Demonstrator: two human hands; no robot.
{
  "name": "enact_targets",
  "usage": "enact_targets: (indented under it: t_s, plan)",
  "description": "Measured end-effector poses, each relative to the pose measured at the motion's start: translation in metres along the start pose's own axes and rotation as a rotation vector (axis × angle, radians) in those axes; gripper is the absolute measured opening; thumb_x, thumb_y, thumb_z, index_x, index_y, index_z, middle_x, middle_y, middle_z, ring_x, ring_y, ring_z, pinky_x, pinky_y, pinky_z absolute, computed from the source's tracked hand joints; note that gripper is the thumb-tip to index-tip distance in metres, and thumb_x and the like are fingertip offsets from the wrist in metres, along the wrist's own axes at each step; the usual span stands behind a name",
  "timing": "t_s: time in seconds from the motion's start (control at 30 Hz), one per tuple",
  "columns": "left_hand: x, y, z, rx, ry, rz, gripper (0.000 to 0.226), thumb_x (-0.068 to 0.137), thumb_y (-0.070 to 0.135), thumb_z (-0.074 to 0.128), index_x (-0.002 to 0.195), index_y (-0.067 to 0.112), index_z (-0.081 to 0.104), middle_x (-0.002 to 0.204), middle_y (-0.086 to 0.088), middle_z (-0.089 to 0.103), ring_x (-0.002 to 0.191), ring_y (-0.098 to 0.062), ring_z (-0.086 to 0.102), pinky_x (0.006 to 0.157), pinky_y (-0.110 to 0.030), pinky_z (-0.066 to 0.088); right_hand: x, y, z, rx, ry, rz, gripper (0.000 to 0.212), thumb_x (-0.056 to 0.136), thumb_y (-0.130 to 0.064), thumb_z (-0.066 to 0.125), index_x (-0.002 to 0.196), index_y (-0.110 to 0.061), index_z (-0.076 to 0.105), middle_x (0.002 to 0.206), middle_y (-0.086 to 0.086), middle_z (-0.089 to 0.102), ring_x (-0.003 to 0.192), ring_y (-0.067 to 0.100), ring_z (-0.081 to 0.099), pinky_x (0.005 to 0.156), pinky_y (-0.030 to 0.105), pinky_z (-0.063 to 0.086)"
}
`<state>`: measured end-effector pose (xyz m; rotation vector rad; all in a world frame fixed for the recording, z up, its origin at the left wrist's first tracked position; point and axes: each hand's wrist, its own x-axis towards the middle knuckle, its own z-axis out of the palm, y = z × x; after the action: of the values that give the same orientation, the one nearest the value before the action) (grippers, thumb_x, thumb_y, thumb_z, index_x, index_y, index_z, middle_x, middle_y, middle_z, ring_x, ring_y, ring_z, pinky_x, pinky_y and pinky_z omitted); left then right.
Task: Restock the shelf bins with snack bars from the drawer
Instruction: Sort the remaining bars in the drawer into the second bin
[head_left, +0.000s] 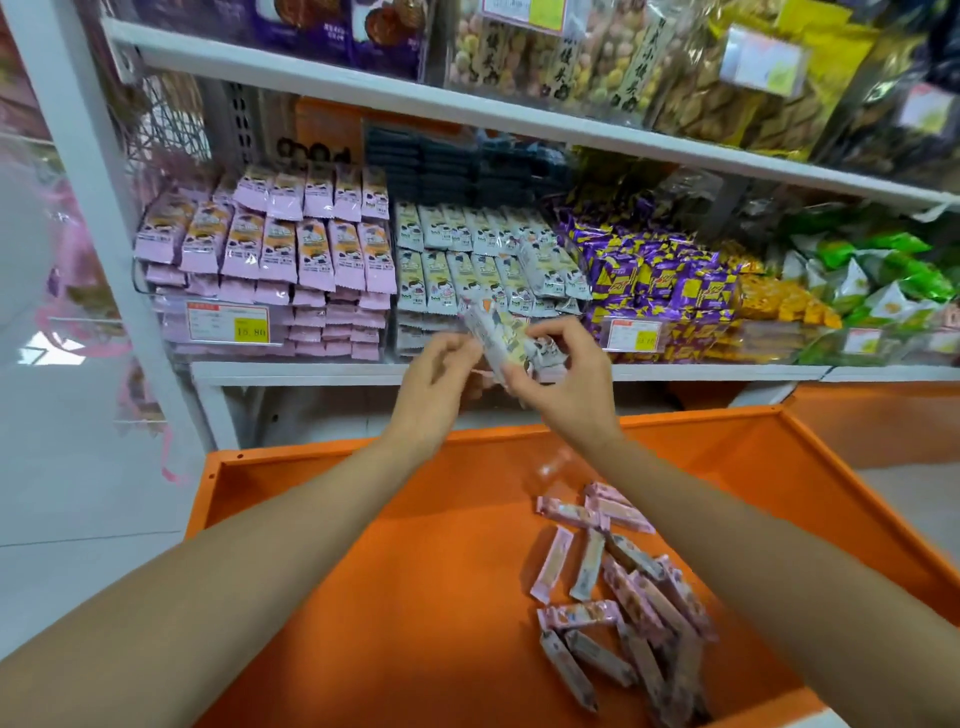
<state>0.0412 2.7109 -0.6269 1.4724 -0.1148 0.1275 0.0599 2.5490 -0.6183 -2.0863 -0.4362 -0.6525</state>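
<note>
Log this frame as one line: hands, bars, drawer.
phase: restocking | left hand + right hand: both grip grey bars | grey bars: in front of grey-bar bin, not placed | drawer: loose bars inside

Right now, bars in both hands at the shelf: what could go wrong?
1. The held bars, a loose bundle pinched between left hand and right hand, could slip and drop into the orange drawer.
2. The drawer's loose bars mix pink and grey wrappers; one might land in the wrong bin, pink bin beside grey bin.
</note>
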Motion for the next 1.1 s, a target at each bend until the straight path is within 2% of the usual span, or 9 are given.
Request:
enact_targets:
  t_s: [0.13, 0.27, 0.4, 0.5, 0.57, 0.73, 0.87, 0.97, 1.1]
  plan:
    - [0.027, 0.019, -0.015, 0.477, 0.161, 0.337, 0.021, 0.095, 0.018, 0.055, 0.116, 0.014, 0.054, 0.106, -0.002, 0.059, 0.090, -0.013, 0.054, 0.078, -0.027, 0.046, 0.043, -0.014, 0.000, -0.033, 0.058, 0.046, 0.034, 0.074, -0.031, 0.073, 0.102, -0.019, 0.057, 0.102, -0.006, 0.060, 0.097, 0.009, 0.056, 0.084, 0.023, 0.045]
    - [0.049, 0.027, -0.027, 0.918, 0.130, 0.542, 0.034, 0.086, 0.014, 0.055, 0.121, 0.014, 0.056, 0.124, -0.003, 0.054, 0.118, -0.022, 0.045, 0.096, -0.040, 0.040, 0.071, -0.009, 0.011, -0.176, 0.089, 0.090, 0.032, 0.077, -0.033, 0.073, 0.100, -0.020, 0.055, 0.103, -0.003, 0.058, 0.100, 0.014, 0.052, 0.084, 0.029, 0.043]
    - [0.057, 0.025, -0.030, 1.133, -0.049, 0.548, 0.057, 0.086, 0.019, 0.056, 0.142, 0.023, 0.044, 0.153, 0.000, 0.037, 0.141, -0.024, 0.028, 0.112, -0.045, 0.026, 0.085, 0.003, 0.026, -0.373, 0.133, 0.050, 0.034, 0.078, -0.041, 0.071, 0.097, -0.015, 0.059, 0.099, 0.000, 0.059, 0.101, 0.021, 0.050, 0.088, 0.039, 0.042]
    - [0.064, 0.019, -0.025, 1.219, -0.186, 0.487, 0.070, 0.090, 0.025, 0.056, 0.154, 0.025, 0.025, 0.161, 0.004, 0.022, 0.148, -0.021, 0.016, 0.117, -0.041, 0.014, 0.091, 0.010, 0.031, -0.461, 0.133, 0.066, 0.032, 0.084, -0.043, 0.067, 0.099, -0.015, 0.063, 0.103, 0.003, 0.063, 0.107, 0.025, 0.048, 0.092, 0.040, 0.038]
    - [0.069, 0.015, -0.023, 1.259, -0.214, 0.465, 0.073, 0.092, 0.030, 0.055, 0.156, 0.024, 0.020, 0.162, 0.005, 0.018, 0.149, -0.020, 0.015, 0.117, -0.039, 0.012, 0.094, 0.013, 0.030, -0.434, 0.117, 0.089, 0.033, 0.088, -0.043, 0.065, 0.104, -0.014, 0.066, 0.106, 0.005, 0.064, 0.109, 0.027, 0.049, 0.093, 0.039, 0.037]
    - [0.078, 0.013, -0.013, 1.229, -0.076, 0.568, 0.062, 0.089, 0.031, 0.060, 0.148, 0.023, 0.040, 0.142, -0.008, 0.046, 0.130, -0.029, 0.041, 0.105, -0.043, 0.031, 0.094, 0.018, 0.020, -0.343, 0.005, 0.055, 0.030, 0.094, -0.034, 0.057, 0.113, -0.014, 0.068, 0.115, 0.007, 0.064, 0.114, 0.027, 0.049, 0.095, 0.037, 0.035]
    - [0.083, 0.015, -0.008, 1.253, -0.012, 0.625, 0.054, 0.086, 0.036, 0.062, 0.137, 0.023, 0.052, 0.125, -0.007, 0.054, 0.117, -0.028, 0.048, 0.094, -0.041, 0.037, 0.092, 0.020, 0.008, -0.313, -0.074, -0.003, 0.044, 0.085, -0.029, 0.047, 0.120, -0.013, 0.067, 0.114, 0.007, 0.062, 0.112, 0.023, 0.046, 0.097, 0.038, 0.038]
    - [0.084, 0.017, -0.004, 1.263, 0.070, 0.641, 0.041, 0.085, 0.042, 0.062, 0.121, 0.021, 0.056, 0.111, -0.003, 0.057, 0.106, -0.026, 0.051, 0.087, -0.039, 0.038, 0.092, 0.028, 0.003, -0.394, -0.082, -0.065, 0.044, 0.080, -0.027, 0.050, 0.118, -0.015, 0.069, 0.114, 0.004, 0.058, 0.112, 0.023, 0.042, 0.096, 0.042, 0.037]
    - [0.086, 0.018, -0.002, 1.248, 0.142, 0.572, 0.036, 0.083, 0.046, 0.064, 0.104, 0.019, 0.053, 0.102, -0.002, 0.061, 0.101, -0.026, 0.053, 0.085, -0.040, 0.039, 0.093, 0.036, -0.001, -0.411, -0.073, -0.021, 0.041, 0.083, -0.034, 0.051, 0.118, -0.024, 0.070, 0.135, 0.000, 0.052, 0.131, 0.023, 0.034, 0.106, 0.039, 0.020]
